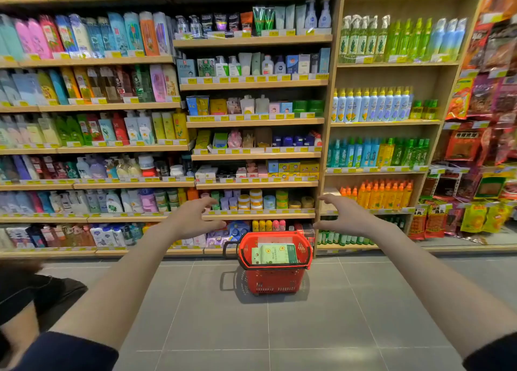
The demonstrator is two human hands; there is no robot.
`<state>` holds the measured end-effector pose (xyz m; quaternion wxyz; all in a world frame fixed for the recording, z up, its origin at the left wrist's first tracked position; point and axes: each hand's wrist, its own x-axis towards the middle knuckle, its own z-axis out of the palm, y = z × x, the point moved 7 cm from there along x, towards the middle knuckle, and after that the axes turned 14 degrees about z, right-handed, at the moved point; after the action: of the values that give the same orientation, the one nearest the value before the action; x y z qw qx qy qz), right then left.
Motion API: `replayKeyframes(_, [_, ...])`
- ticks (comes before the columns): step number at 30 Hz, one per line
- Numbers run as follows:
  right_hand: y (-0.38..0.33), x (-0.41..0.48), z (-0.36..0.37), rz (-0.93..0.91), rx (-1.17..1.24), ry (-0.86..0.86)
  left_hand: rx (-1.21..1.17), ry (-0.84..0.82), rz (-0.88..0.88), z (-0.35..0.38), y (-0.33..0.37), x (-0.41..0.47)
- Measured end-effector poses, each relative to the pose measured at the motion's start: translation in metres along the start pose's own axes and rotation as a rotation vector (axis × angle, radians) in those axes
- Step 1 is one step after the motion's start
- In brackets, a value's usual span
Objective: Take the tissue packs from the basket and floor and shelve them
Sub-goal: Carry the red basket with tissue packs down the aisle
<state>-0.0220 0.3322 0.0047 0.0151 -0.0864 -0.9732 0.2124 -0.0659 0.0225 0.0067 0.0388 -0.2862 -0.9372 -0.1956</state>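
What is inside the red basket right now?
The red basket holds pale green tissue packs standing upright, at least two, with another edge behind them. Anything lower down is hidden by the packs and the basket walls. Both hands are empty above it.

A shop aisle: beyond the hands, wooden shelves (253, 85) packed with bottles (372, 105), yellow price tags (262, 78), and a red shopping basket (275, 261) on the floor.

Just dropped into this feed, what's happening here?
A person stands in a shop aisle with both arms stretched toward a red basket on the floor in front of the shelves. Green tissue packs sit in it. The left hand and right hand are open and empty, nothing picked up yet.
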Motion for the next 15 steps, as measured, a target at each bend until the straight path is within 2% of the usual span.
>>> replayKeyframes(15, [0.068, 0.197, 0.034, 0.073, 0.017, -0.124, -0.081, -0.058, -0.086, 0.085, -0.062, 0.175])
